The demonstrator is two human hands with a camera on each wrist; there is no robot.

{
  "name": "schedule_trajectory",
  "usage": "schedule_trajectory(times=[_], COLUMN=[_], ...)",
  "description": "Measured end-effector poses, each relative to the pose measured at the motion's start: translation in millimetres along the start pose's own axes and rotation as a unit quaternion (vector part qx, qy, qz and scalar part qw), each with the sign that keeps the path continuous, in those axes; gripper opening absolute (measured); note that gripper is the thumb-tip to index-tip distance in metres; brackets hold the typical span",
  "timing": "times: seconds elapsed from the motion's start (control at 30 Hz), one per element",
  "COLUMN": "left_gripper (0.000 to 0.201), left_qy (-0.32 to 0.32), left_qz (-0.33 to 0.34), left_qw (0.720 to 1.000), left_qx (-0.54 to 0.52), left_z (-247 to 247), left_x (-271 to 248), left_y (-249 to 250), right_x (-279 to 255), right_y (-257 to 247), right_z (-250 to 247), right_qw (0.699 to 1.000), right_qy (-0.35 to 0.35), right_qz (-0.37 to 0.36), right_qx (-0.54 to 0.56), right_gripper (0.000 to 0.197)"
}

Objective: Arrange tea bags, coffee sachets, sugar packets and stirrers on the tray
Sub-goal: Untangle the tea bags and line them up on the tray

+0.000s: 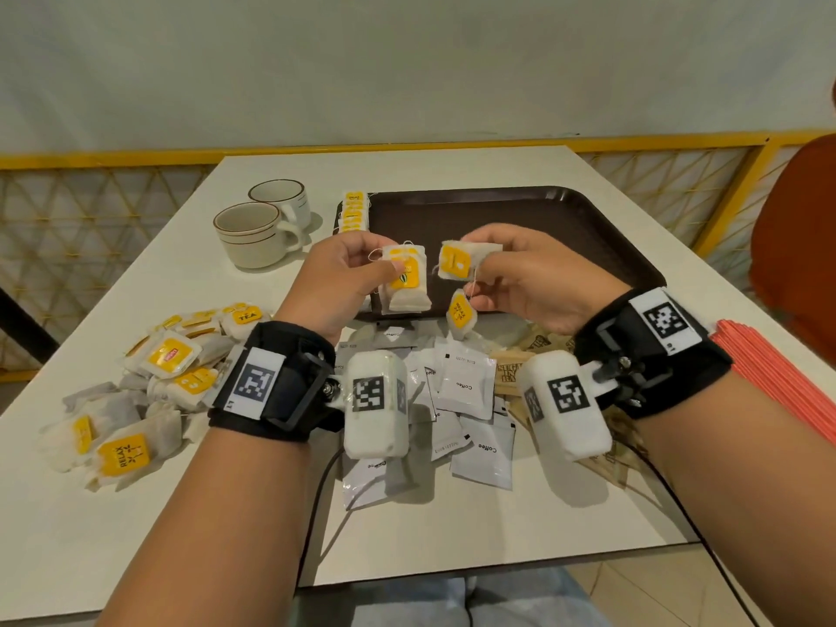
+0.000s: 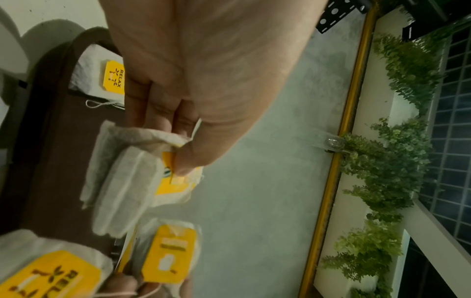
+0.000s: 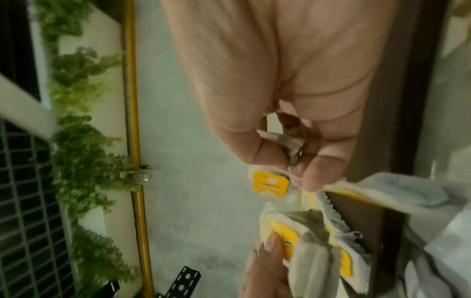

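White table [image 1: 135, 527]: fills the lower two thirds of the head view, bearing everything listed below.

Dark brown tray [image 1: 520, 219]: upper centre of the frame, beyond both hands; a short row of yellow-tagged tea bags [image 1: 354, 211] lies along its left edge.

Two cream cups [image 1: 253, 233]: upper left of the tray, side by side, off the tray.

Loose tea bag pile [image 1: 149, 382]: left of the frame, on the table beside the left wrist.

Coffee sachets [image 1: 466, 386]: lower centre, white, scattered beneath and between the two wrists.

Brown sugar packets [image 1: 509, 371]: just right of the sachets, mostly hidden by the right wrist.

Red stirrers [image 1: 778, 373]: a flat bundle at the right edge; probably stirrers, though the view there is cropped.

Left hand [image 1: 344, 278]: raised over the tray's near edge, thumb and fingers curled, pinching a small stack of tea bags [image 1: 405, 282].

Right hand [image 1: 529, 278]: level with the left and close beside it, fingers curled, pinching a single tea bag [image 1: 466, 260] by its upper edge; a yellow tag [image 1: 460, 312] dangles on a string below.
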State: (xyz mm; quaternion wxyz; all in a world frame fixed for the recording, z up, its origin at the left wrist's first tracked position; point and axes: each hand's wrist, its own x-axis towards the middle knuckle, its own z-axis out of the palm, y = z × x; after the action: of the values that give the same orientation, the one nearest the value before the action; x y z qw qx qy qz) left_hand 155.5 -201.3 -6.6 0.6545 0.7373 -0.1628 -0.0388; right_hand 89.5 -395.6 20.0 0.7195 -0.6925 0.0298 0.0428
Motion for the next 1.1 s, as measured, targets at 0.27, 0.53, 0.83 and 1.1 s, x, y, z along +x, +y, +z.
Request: schedule_trajectory(times=[0.27, 0.53, 0.83, 1.1], left_gripper=[0.019, 0.017, 0.032, 0.032], left_qy=[0.01, 0.031, -0.019, 0.035], left_qz=[0.009, 0.078, 0.121, 0.093], left_qw=[1.0, 0.996, 0.989, 0.992], left_qx=[0.013, 0.008, 0.08, 0.073], left_z=[3, 18, 23, 16], left_x=[1, -6, -13, -9], left_y=[-3, -2, 6, 3], right_x=[0, 4, 12, 8], right_y=[2, 10, 10, 11], right_z=[0, 12, 14, -4], right_qw=[0.996, 0.999, 1.0, 0.975], right_qy=[0.012, -0.009, 0.014, -0.022], right_qz=[0.021, 0.015, 0.021, 0.034], right_qx=[0.085, 0.036, 0.015, -0.217], right_gripper=[0.009, 0.008, 0.01, 0.039])
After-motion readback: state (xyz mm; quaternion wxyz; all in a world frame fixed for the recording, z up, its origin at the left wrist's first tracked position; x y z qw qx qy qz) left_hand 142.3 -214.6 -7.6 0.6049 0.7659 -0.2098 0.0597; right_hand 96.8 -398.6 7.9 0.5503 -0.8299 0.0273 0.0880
